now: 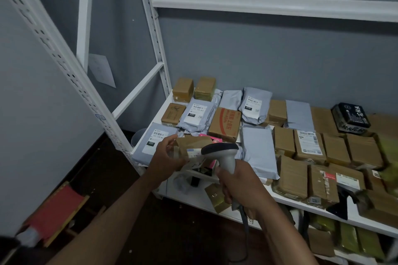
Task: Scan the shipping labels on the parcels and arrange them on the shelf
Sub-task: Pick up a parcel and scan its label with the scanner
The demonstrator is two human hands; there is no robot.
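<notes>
Head view: scan in hand.
Left hand [167, 156]: clamped on parcel [189, 146].
Right hand [239, 185]: gripped round scanner [224, 153].
Advice: label [193, 153] best kept flat, facing scanner.

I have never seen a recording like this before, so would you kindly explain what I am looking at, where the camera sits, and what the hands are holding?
There is no robot here: a person is working bare-handed, and the single picture comes from a camera worn on their head, looking forward and down.

The left hand holds a small taped cardboard parcel with a label on it. The right hand has its grip round the handle of a grey barcode scanner, whose head is close to that label.

Behind them is a white metal shelf covered with brown cardboard boxes and grey plastic mailer bags, several of them with white shipping labels. More parcels lie on the level below.
</notes>
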